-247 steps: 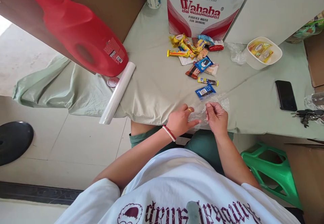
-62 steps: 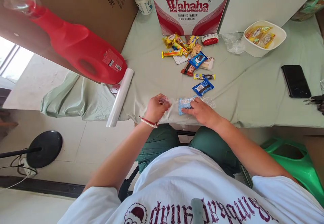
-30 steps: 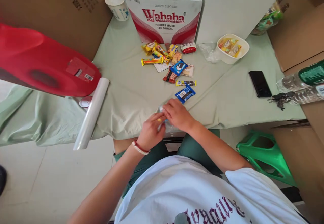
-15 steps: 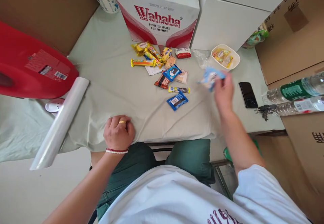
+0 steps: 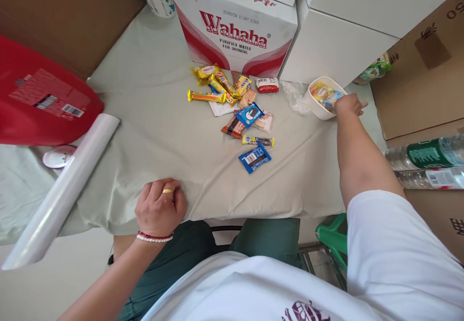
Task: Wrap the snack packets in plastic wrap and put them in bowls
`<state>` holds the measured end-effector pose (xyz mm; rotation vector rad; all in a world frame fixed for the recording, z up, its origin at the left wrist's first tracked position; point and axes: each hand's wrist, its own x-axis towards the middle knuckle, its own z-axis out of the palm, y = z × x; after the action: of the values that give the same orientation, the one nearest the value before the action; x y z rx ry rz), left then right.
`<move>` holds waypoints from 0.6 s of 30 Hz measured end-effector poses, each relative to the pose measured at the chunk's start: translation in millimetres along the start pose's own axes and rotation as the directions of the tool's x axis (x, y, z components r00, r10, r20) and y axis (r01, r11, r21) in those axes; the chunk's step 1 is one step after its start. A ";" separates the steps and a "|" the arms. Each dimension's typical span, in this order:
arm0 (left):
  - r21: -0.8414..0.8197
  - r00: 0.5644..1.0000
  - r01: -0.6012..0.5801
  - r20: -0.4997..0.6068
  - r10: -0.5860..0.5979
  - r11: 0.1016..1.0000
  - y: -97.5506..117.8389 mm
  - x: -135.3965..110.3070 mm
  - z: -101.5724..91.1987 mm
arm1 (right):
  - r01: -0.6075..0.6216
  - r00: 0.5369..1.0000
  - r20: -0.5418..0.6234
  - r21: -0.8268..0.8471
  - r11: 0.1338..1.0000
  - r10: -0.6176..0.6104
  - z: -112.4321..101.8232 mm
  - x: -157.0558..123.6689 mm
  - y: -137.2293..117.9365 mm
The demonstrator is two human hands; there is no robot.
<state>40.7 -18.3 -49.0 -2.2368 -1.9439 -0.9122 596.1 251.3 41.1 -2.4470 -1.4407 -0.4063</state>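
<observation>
My right hand (image 5: pixel 348 104) reaches into a white bowl (image 5: pixel 314 109) and has its fingertips on a light blue snack packet (image 5: pixel 331 100). Beside that packet in the bowl lie yellow-wrapped snacks (image 5: pixel 320 90). My left hand (image 5: pixel 161 207) rests curled in a fist on the table's front edge, with nothing visible in it. A loose pile of wrapped snacks fills the middle of the table: yellow bars (image 5: pixel 206 96), a blue cookie packet (image 5: pixel 249 114), a brown packet (image 5: pixel 234 126) and a red packet (image 5: pixel 267 85). Nearest me lies another blue packet (image 5: pixel 254 158).
Behind the snacks stands a Wahaha water carton (image 5: pixel 235 26) next to white boxes (image 5: pixel 326 40). A red container (image 5: pixel 43 94) and a plastic film roll (image 5: pixel 65 190) are on the left. Two plastic bottles (image 5: pixel 427 152) lie at right. Crumpled clear plastic (image 5: pixel 294 97) touches the bowl.
My right hand has carried the light blue packet away from me and to the right, into the bowl. My left hand stays on the table edge. The view has shifted slightly.
</observation>
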 end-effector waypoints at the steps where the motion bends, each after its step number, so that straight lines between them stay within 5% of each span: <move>1: 0.003 1.000 -0.011 0.000 0.011 1.000 0.0 -0.1 -0.2 | -0.086 0.996 0.010 -0.010 0.996 0.087 2.8 -1.7 -2.4; 5: 0.028 0.999 -0.040 -0.002 0.041 0.999 -0.2 -0.4 -0.8 | -0.338 0.941 -0.037 -0.012 0.941 0.337 -7.0 -5.6 -10.9; 7: 0.038 0.999 -0.049 -0.004 0.049 0.998 0.1 -0.7 -1.0 | -0.218 0.972 -0.087 0.015 0.976 0.218 -16.5 -11.3 -19.7; 9: 0.050 0.998 -0.060 -0.007 0.060 0.997 0.8 -0.7 -1.2 | 0.063 0.997 -0.057 0.059 0.996 -0.060 -20.3 -24.6 -32.1; 12: 0.069 0.997 -0.071 -0.015 0.072 0.995 1.7 -0.5 -1.1 | 0.380 0.903 0.167 0.116 0.918 -0.395 -12.4 -60.9 -50.3; 15: 0.050 0.996 -0.074 -0.046 0.076 0.996 0.2 -0.5 -0.4 | 0.431 0.856 0.265 0.108 0.896 -0.444 -4.7 -112.9 -57.9; 18: -0.067 0.996 -0.005 -0.092 -0.001 0.998 1.0 -1.4 -1.1 | 0.382 0.905 0.079 0.284 0.879 -0.419 -18.3 -180.5 -55.4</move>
<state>41.1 -20.2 -48.3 -2.1884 -1.8993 -1.0758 461.6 125.6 -4.3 -1.9944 -1.9330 -0.1126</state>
